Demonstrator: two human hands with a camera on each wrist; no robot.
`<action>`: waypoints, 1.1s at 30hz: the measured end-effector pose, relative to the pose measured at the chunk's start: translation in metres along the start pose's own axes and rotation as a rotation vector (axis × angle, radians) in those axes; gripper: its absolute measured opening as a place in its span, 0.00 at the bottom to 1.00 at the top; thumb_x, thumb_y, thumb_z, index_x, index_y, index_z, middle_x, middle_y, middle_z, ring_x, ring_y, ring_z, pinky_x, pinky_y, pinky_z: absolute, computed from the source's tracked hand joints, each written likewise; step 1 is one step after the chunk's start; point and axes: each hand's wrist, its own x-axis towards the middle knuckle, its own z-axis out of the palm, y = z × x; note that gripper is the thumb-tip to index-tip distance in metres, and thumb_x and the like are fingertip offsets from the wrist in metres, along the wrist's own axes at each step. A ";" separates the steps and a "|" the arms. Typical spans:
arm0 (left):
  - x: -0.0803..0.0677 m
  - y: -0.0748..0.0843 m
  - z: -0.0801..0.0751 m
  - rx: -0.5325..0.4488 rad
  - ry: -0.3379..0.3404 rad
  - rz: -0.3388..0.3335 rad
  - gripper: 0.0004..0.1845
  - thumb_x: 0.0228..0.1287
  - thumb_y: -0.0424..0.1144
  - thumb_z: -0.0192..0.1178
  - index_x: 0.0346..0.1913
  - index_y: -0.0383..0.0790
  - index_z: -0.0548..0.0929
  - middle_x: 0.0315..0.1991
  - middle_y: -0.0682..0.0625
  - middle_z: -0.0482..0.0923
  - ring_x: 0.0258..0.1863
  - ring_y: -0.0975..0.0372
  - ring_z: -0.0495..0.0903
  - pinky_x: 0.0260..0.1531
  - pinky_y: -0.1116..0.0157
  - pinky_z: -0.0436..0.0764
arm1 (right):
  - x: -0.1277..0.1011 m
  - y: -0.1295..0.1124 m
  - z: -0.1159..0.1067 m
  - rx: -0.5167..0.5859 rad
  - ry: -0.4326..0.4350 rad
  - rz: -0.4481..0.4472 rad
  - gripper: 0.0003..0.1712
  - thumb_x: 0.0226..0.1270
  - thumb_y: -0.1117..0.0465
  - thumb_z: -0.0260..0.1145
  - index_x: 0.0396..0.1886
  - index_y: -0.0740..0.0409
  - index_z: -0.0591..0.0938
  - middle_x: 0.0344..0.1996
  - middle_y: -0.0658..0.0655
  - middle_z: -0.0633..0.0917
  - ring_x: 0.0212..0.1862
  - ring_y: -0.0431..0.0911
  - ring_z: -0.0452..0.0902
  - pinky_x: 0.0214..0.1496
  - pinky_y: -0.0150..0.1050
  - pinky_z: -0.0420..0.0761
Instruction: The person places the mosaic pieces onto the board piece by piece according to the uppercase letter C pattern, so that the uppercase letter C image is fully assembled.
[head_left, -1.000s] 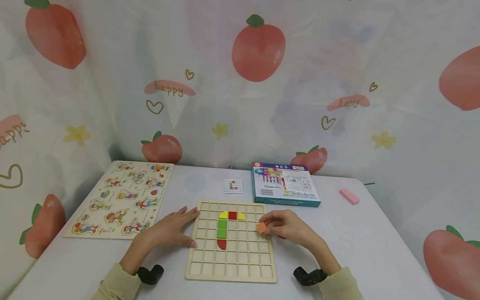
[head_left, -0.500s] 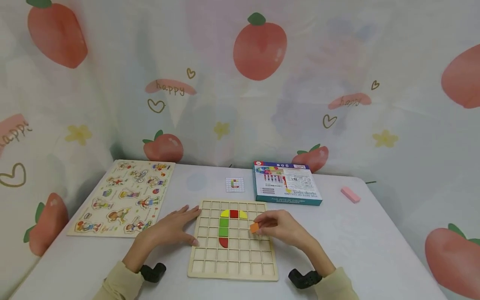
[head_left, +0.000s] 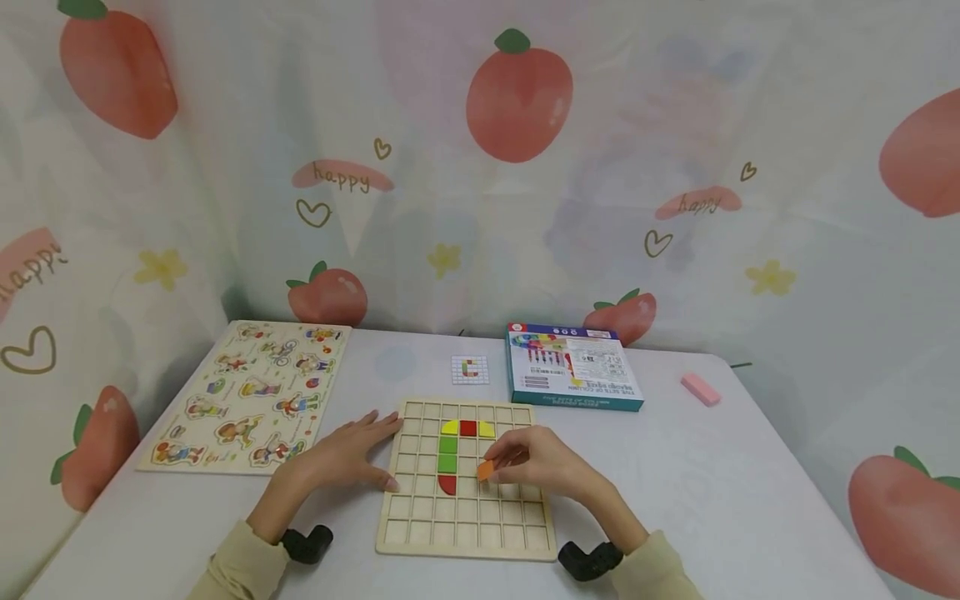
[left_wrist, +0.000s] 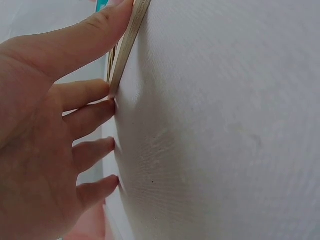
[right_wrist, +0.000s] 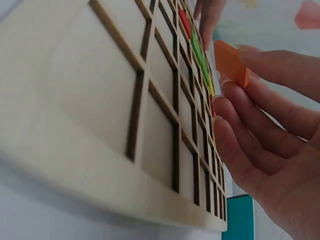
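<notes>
My right hand (head_left: pixel 534 458) pinches an orange square block (head_left: pixel 486 471) between thumb and fingers, above the middle-right cells of a wooden grid board (head_left: pixel 465 552). In the right wrist view the orange block (right_wrist: pixel 229 61) is held tilted, apart from the board. My left hand (head_left: pixel 341 458) lies with spread fingers along the board's left edge; in the left wrist view its thumb (left_wrist: pixel 95 37) touches that edge. In the grid sit a red square (head_left: pixel 468 428) between two yellow rounded pieces (head_left: pixel 449 428), two green squares (head_left: pixel 447 455) and a red rounded piece (head_left: pixel 447 484).
Behind the board lies a small pattern card (head_left: pixel 470 370) with a coloured figure on a grid. A teal-edged box (head_left: pixel 575 367) stands at the back right, with a pink block (head_left: pixel 701 389) beyond it. A wooden picture puzzle (head_left: pixel 247 396) lies at the left.
My right hand has carried the orange block leftward from the board's right edge to over its inner cells. My left hand stays at the left edge.
</notes>
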 end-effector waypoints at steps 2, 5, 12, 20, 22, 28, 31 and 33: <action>0.000 -0.001 0.000 -0.003 -0.002 -0.002 0.52 0.52 0.54 0.78 0.78 0.41 0.67 0.81 0.46 0.59 0.82 0.42 0.49 0.78 0.37 0.50 | 0.002 -0.003 0.003 -0.002 -0.015 -0.001 0.11 0.62 0.62 0.77 0.44 0.59 0.89 0.38 0.53 0.89 0.37 0.42 0.81 0.42 0.27 0.83; 0.000 -0.002 0.001 -0.003 0.001 0.000 0.52 0.51 0.54 0.79 0.78 0.42 0.67 0.81 0.47 0.59 0.82 0.42 0.49 0.78 0.37 0.50 | 0.005 -0.006 0.007 -0.003 -0.033 0.000 0.11 0.62 0.62 0.77 0.43 0.58 0.89 0.37 0.52 0.89 0.37 0.42 0.81 0.42 0.27 0.82; 0.002 -0.004 0.001 0.001 -0.006 0.010 0.52 0.53 0.54 0.78 0.79 0.41 0.66 0.81 0.46 0.58 0.82 0.41 0.48 0.78 0.36 0.50 | 0.010 -0.010 0.015 -0.005 -0.080 -0.019 0.10 0.62 0.63 0.76 0.43 0.59 0.89 0.37 0.53 0.89 0.36 0.41 0.82 0.42 0.28 0.83; 0.000 -0.002 0.000 0.000 0.004 0.014 0.52 0.52 0.54 0.78 0.78 0.42 0.67 0.81 0.47 0.60 0.82 0.42 0.49 0.77 0.35 0.52 | 0.015 -0.013 0.021 -0.054 -0.091 -0.011 0.10 0.62 0.62 0.77 0.42 0.56 0.89 0.35 0.48 0.88 0.36 0.41 0.80 0.41 0.28 0.82; 0.000 -0.001 0.000 -0.002 0.003 0.014 0.52 0.52 0.54 0.78 0.78 0.42 0.67 0.81 0.47 0.60 0.82 0.42 0.49 0.78 0.36 0.52 | 0.016 -0.014 0.021 -0.074 -0.089 -0.011 0.10 0.61 0.62 0.78 0.42 0.55 0.89 0.34 0.48 0.88 0.36 0.41 0.80 0.41 0.28 0.82; 0.004 -0.005 0.002 0.004 -0.007 0.002 0.53 0.52 0.55 0.78 0.79 0.44 0.65 0.81 0.48 0.58 0.83 0.43 0.47 0.78 0.37 0.50 | 0.017 -0.015 0.022 -0.110 -0.087 -0.010 0.09 0.61 0.63 0.78 0.40 0.55 0.88 0.33 0.47 0.87 0.35 0.40 0.79 0.40 0.27 0.82; 0.006 -0.010 0.006 0.008 0.005 -0.011 0.53 0.52 0.55 0.78 0.79 0.46 0.65 0.82 0.50 0.58 0.83 0.45 0.47 0.79 0.38 0.50 | 0.017 -0.016 0.023 -0.129 -0.085 -0.015 0.09 0.60 0.63 0.78 0.40 0.55 0.88 0.32 0.45 0.86 0.35 0.39 0.78 0.39 0.27 0.81; 0.006 -0.011 0.007 0.002 0.018 -0.013 0.53 0.52 0.55 0.78 0.79 0.46 0.65 0.81 0.51 0.58 0.83 0.46 0.47 0.79 0.39 0.50 | 0.017 -0.015 0.023 -0.143 -0.083 -0.020 0.09 0.60 0.63 0.78 0.39 0.55 0.88 0.32 0.45 0.86 0.34 0.38 0.78 0.38 0.27 0.81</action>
